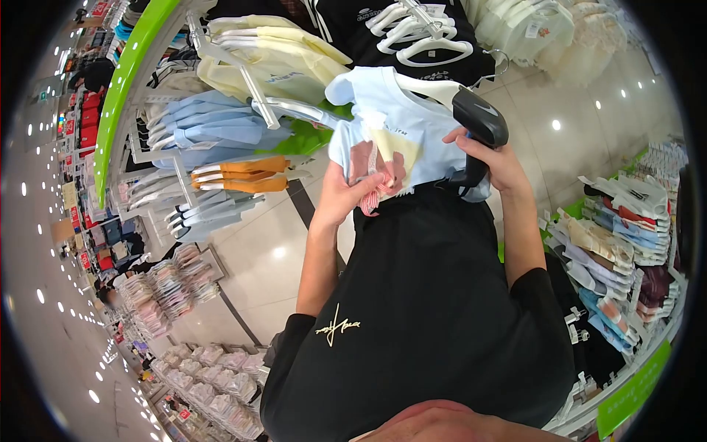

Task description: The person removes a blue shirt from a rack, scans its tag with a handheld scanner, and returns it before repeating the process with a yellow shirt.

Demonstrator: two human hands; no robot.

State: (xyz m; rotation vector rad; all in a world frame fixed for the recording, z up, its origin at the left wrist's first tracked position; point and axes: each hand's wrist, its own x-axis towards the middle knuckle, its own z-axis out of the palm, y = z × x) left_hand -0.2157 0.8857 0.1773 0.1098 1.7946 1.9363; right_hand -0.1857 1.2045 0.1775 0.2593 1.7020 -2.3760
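Observation:
A light blue child's T-shirt (434,144) with a pink and yellow print hangs on a white hanger (426,87) in front of my body. My left hand (347,193) is closed on the lower front of the T-shirt, its thumb over a pink striped piece of the print. In my right hand (492,160) is a black handheld barcode scanner (480,118), fingers wrapped round its grip. The scanner's head lies over the shirt's right side and the end of the hanger. Part of the scanner's handle is hidden behind my hand.
Pale yellow shirts (276,59), blue shirts (210,121) and orange garments (239,177) hang on rack arms at the left. Black clothes on white hangers (434,51) are ahead. Another rack of children's clothes (615,228) stands at right. Tiled floor (261,265) lies between.

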